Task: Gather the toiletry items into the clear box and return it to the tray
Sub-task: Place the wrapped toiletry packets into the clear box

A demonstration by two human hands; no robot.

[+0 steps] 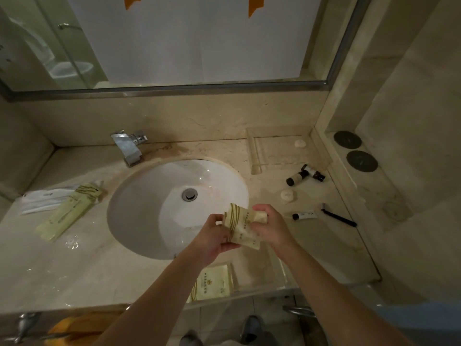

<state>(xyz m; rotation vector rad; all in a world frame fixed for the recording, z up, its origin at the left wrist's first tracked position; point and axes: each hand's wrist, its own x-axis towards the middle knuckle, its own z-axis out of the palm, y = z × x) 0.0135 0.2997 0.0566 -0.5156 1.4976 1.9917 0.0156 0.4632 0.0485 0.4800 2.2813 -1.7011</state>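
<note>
Both of my hands hold a pale yellow packet with green stripes (240, 227) above the sink's front right rim. My left hand (212, 239) grips its left side and my right hand (273, 227) pinches its upper right end. Below them, at the counter's front edge, stands the clear box (283, 269) with a square yellow packet (212, 283) inside. The clear tray (254, 151) sits at the back right and holds a small white soap (300, 143).
Right of the sink (159, 196) lie two dark bottles (296, 176), a round white soap (287, 196), a small tube (303, 216) and a black razor (339, 217). On the left lie a long yellow packet (69, 211) and a white packet (42, 199). The faucet (129, 148) stands behind.
</note>
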